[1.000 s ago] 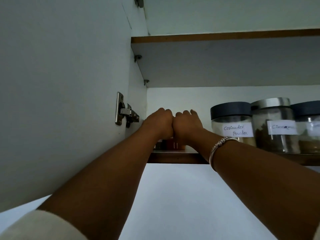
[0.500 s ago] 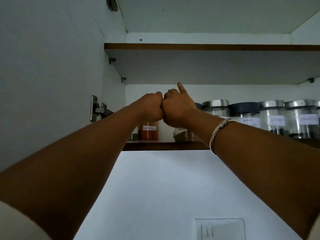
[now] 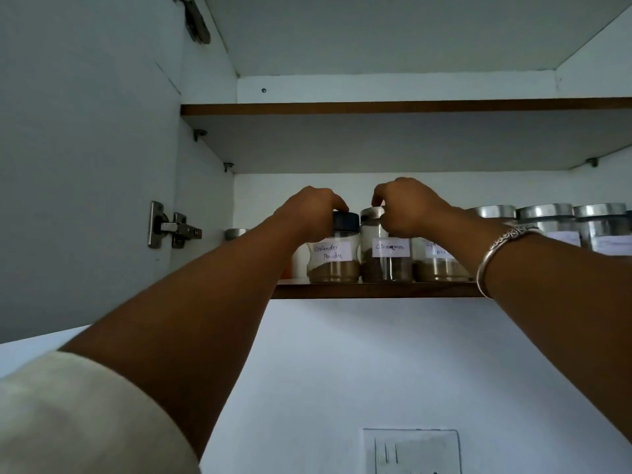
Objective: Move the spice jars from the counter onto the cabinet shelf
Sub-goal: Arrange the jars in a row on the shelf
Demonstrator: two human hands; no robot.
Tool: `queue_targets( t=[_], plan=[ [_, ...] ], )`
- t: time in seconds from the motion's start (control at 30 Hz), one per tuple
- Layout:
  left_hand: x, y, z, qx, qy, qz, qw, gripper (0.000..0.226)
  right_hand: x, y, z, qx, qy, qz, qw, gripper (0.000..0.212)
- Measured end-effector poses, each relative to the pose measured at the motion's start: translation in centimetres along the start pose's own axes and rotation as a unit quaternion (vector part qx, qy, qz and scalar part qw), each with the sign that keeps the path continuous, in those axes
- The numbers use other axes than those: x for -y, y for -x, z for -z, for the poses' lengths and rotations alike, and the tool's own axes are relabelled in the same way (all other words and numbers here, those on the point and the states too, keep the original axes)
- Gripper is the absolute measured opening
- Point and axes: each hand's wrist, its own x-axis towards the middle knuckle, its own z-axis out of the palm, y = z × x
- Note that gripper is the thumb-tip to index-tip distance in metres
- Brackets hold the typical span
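One lower shelf (image 3: 376,291), dark wood front edge, inside an open wall cabinet, carries a row of glass spice jars standing upright along its front.

One coriander jar (image 3: 333,260): clear glass, black lid (image 3: 346,221), white handwritten label reading "Coriander Powder", brown powder in the bottom part. The left hand (image 3: 307,210) sits on top, fingers curled over the lid.

One cinnamon jar (image 3: 388,260): clear glass, steel lid (image 3: 371,213), white label, dark brown contents. It stands just beside the coriander jar, to its right; whether the two touch cannot be told. The right hand (image 3: 407,206) grips the lid, fingers and thumb curled round it.

The hands are apart, one on each jar, with a narrow gap between them.

One half-hidden jar (image 3: 436,266): tan powder, label partly covered by the right wrist, just right of the cinnamon jar.

Three steel-lidded jars (image 3: 545,220) stand further right on the same shelf, their labels blurred.

One small steel cap (image 3: 236,233) shows at the far left, its jar hidden behind the left forearm.

One upper shelf (image 3: 376,109) is seen from below.

One door hinge (image 3: 174,229), metal, is at left.

One silver bracelet (image 3: 496,248) is on the right wrist.

One cream sleeve (image 3: 68,415) covers the left arm.

One switch plate (image 3: 410,451) is on the wall below.
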Motion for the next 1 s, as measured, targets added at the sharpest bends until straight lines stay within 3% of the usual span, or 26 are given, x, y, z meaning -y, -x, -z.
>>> queue_targets(
  t=[0.13, 0.3, 0.6, 0.7, 0.73, 0.83, 1.0],
  plan=[
    [-0.1, -0.8, -0.4, -0.026, 0.005, 0.020, 0.999, 0.041, -0.2, -0.3, -0.1, -0.019, 0.014, -0.007, 1.000, 0.029],
    [0.5, -2.2, -1.4, -0.003, -0.003, 0.035, 0.999, 0.046, 0.1, -1.5, -1.4, -0.025, 0.022, 0.000, 0.999, 0.029],
    [2.7, -4.8, -4.5, 0.036, -0.044, 0.032, 0.998, 0.051, 0.1, -5.4, -4.7, 0.026, 0.049, -0.012, 0.998, 0.035],
    [3.8, -5.9, -5.7, 0.044, -0.053, 0.046, 0.997, 0.053, 0.0, -7.0, -6.3, 0.037, 0.071, -0.016, 0.997, 0.021],
    [4.1, -6.3, -6.2, 0.050, -0.061, 0.050, 0.996, 0.051, 0.0, -7.5, -6.8, 0.034, 0.078, -0.024, 0.996, 0.016],
    [4.8, -7.6, -7.3, 0.079, -0.091, 0.055, 0.991, 0.036, -0.2, -9.1, -8.5, 0.034, 0.083, -0.028, 0.996, 0.034],
    [6.2, -8.9, -8.4, 0.114, -0.109, 0.048, 0.986, 0.034, -0.6, -11.1, -10.3, 0.059, 0.056, -0.051, 0.995, 0.030]
  ],
)
